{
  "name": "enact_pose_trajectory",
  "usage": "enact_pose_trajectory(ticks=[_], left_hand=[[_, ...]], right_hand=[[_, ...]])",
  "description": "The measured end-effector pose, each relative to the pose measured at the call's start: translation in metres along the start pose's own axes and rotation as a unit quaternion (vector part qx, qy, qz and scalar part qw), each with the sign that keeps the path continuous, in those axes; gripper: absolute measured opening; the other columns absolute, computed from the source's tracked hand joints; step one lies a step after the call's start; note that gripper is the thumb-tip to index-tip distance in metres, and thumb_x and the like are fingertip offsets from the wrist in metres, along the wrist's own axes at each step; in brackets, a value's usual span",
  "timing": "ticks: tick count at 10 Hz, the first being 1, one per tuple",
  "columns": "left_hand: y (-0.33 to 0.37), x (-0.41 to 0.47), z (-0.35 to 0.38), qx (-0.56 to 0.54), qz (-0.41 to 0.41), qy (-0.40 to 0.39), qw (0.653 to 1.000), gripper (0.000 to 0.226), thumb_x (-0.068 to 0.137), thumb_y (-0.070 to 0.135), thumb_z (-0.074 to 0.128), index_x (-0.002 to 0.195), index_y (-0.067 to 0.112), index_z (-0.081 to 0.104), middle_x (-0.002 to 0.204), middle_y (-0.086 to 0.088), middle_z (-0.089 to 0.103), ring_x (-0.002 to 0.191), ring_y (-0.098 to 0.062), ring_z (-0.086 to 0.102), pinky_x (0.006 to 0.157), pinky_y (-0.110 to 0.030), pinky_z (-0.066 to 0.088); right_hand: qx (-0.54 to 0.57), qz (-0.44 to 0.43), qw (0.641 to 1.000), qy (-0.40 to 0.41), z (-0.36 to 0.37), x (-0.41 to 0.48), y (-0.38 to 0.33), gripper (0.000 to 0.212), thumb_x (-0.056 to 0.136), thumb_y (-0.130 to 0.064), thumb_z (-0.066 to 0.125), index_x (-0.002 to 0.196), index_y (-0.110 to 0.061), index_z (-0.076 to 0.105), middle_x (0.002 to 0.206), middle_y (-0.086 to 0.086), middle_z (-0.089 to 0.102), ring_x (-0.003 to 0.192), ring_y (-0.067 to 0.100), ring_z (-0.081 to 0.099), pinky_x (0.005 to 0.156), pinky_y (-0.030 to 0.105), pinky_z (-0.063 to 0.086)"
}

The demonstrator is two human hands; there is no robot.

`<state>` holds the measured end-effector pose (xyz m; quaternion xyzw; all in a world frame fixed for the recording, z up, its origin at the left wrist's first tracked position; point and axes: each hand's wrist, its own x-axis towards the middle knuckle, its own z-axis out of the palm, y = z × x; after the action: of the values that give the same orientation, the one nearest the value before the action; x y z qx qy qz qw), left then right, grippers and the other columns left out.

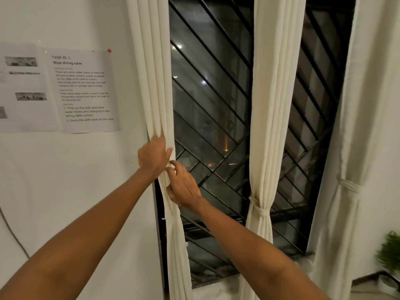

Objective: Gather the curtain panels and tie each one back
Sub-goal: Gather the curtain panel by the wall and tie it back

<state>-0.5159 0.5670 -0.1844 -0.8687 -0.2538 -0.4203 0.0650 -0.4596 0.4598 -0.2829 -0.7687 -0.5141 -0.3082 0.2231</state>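
Three cream curtain panels hang over a barred window. The left panel [153,68] is bunched into folds, and my left hand [154,156] grips that bundle at mid height. Just below it, my right hand [184,187] pinches the same panel's inner edge with curled fingers. The middle panel [275,94] is gathered and bound by a cream tie [259,210]. The right panel [368,105] is also cinched by a tie [349,185]. Any tie on the left panel is hidden by my hands.
Black diagonal window bars [216,94] stand behind the curtains, with a sill [216,280] at the bottom. Printed sheets [82,89] are taped to the white wall on the left. A green plant [389,252] sits at the lower right.
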Motion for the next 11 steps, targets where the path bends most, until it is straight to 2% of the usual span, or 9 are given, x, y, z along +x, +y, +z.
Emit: enact_pose_trajectory(ticks=[2,3,4,5,6,7,9,10,11], left_hand=[[0.006,0.031,-0.031,-0.037,0.004,0.107,0.994,0.092,0.085,0.03,0.078,0.157,0.018,0.021,0.158,-0.016,0.025,0.114,-0.034,0.059,0.061,-0.034,0.058],[0.004,0.023,-0.035,-0.104,0.046,0.114,0.987,0.113,0.085,0.017,0.077,0.163,0.026,-0.003,0.169,-0.014,-0.011,0.136,-0.037,0.044,0.056,-0.03,0.058],[0.003,0.009,-0.031,-0.203,0.069,0.107,0.971,0.113,0.088,0.014,0.074,0.162,0.025,-0.01,0.169,-0.008,-0.019,0.146,-0.032,0.034,0.073,-0.025,0.059],[-0.001,-0.007,-0.016,-0.435,-0.05,0.038,0.898,0.105,0.094,0.038,0.068,0.162,0.022,-0.011,0.171,0.001,-0.007,0.156,-0.02,0.011,0.121,-0.022,0.022],[-0.008,-0.018,-0.001,-0.595,-0.213,-0.069,0.772,0.096,0.091,0.067,0.055,0.163,0.028,0.005,0.168,-0.003,0.02,0.151,-0.024,0.029,0.125,-0.041,0.023],[-0.034,-0.036,0.044,-0.667,-0.293,-0.163,0.665,0.108,0.072,0.097,0.036,0.157,0.032,0.031,0.151,0.0,0.051,0.134,-0.022,0.053,0.115,-0.051,0.04],[-0.042,0.007,-0.002,-0.713,-0.231,-0.147,0.646,0.064,0.1,0.071,0.024,0.138,0.03,0.054,0.124,0.009,0.069,0.109,-0.009,0.068,0.077,-0.022,0.057],[-0.038,0.019,0.003,-0.729,-0.247,-0.163,0.618,0.077,0.094,0.081,0.025,0.143,0.029,0.054,0.133,0.007,0.066,0.116,-0.009,0.065,0.095,-0.03,0.055],[-0.025,0.012,0.02,-0.791,-0.158,-0.135,0.576,0.102,0.077,0.091,0.047,0.157,0.028,0.036,0.158,-0.008,0.044,0.143,-0.021,0.043,0.125,-0.043,0.023]], right_hand=[[0.001,0.047,0.998,0.029,-0.023,0.026,-0.007,0.085,0.077,-0.008,0.058,0.155,-0.023,0.027,0.164,0.013,0.014,0.112,0.034,0.054,0.067,0.042,0.058],[0.036,0.077,0.996,0.017,-0.023,0.03,-0.014,0.103,0.08,-0.005,0.057,0.16,-0.038,0.002,0.169,0.012,-0.005,0.109,0.036,0.057,0.059,0.04,0.055],[0.081,0.107,0.991,0.025,-0.022,0.028,-0.018,0.096,0.087,-0.01,0.056,0.159,-0.039,-0.001,0.17,0.005,-0.005,0.1,0.034,0.065,0.061,0.039,0.056],[0.253,0.197,0.944,0.077,-0.013,0.027,-0.023,0.093,0.095,-0.032,0.059,0.16,-0.037,-0.007,0.17,-0.009,0.006,0.14,0.017,0.046,0.103,0.033,0.046],[0.427,0.298,0.849,0.091,-0.005,0.03,-0.026,0.092,0.093,-0.049,0.062,0.161,-0.037,0.0,0.169,-0.006,0.017,0.148,0.015,0.033,0.117,0.036,0.033],[0.579,0.408,0.699,0.099,-0.002,0.03,-0.025,0.087,0.088,-0.076,0.049,0.16,-0.032,0.026,0.164,-0.005,0.031,0.149,0.017,0.032,0.123,0.046,0.026],[0.59,0.415,0.68,0.132,-0.029,0.084,0.001,0.083,0.092,-0.079,0.036,0.159,-0.031,0.029,0.166,-0.008,0.026,0.154,0.017,0.021,0.127,0.047,0.014],[0.608,0.399,0.678,0.109,-0.038,0.105,-0.005,0.089,0.088,-0.085,0.033,0.159,-0.031,0.028,0.166,-0.007,0.024,0.154,0.018,0.021,0.127,0.048,0.015],[0.619,0.342,0.706,0.035,-0.02,0.112,-0.028,0.089,0.089,-0.084,0.03,0.154,-0.025,0.041,0.156,-0.011,0.038,0.143,0.009,0.036,0.125,0.037,0.022]])
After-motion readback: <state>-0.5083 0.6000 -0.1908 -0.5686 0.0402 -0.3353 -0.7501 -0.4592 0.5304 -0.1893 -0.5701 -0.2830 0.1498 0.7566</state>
